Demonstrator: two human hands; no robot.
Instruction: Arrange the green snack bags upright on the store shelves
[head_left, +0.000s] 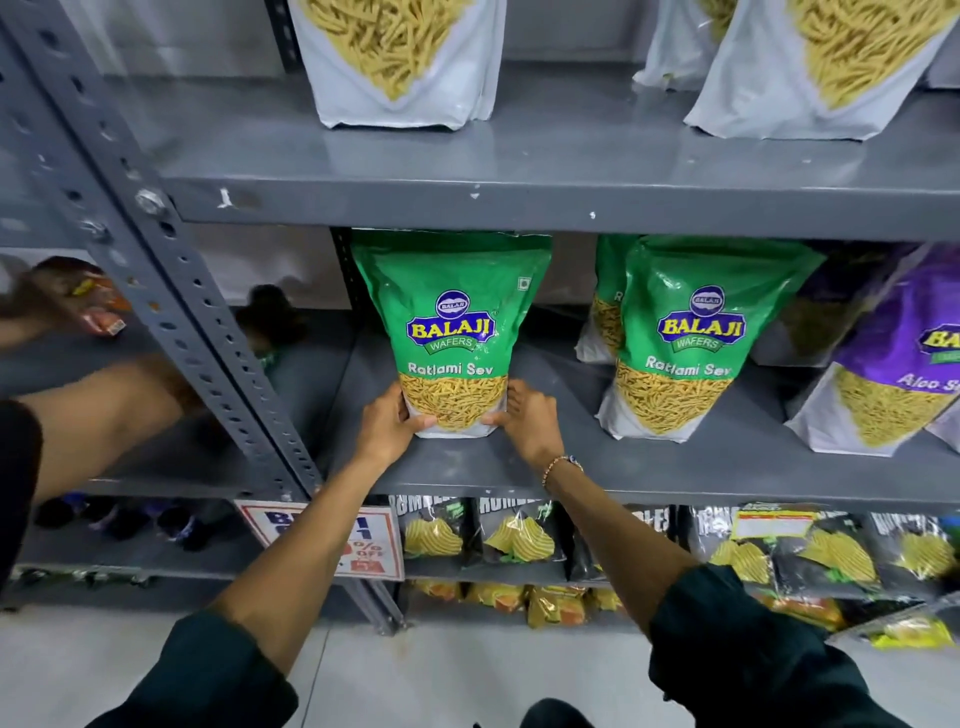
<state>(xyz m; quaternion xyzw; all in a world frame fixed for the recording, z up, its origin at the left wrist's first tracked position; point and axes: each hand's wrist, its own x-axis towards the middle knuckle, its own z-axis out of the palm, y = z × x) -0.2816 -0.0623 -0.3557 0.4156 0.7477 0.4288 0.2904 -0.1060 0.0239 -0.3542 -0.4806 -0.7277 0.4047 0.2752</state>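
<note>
A green Ratlami Sev snack bag (451, 322) stands upright on the grey middle shelf (597, 467), near its left end. My left hand (388, 423) grips its bottom left corner and my right hand (524, 423) grips its bottom right corner. To the right stands a second green bag (691, 338), upright, with a third green bag (605, 301) partly hidden behind it.
A purple snack bag (893, 358) stands at the shelf's right end. White bags of yellow sticks (400, 57) fill the shelf above. Black chip packets (519, 535) sit below. A slanted grey upright post (171, 270) is at left, where another person's arm (98, 415) reaches in.
</note>
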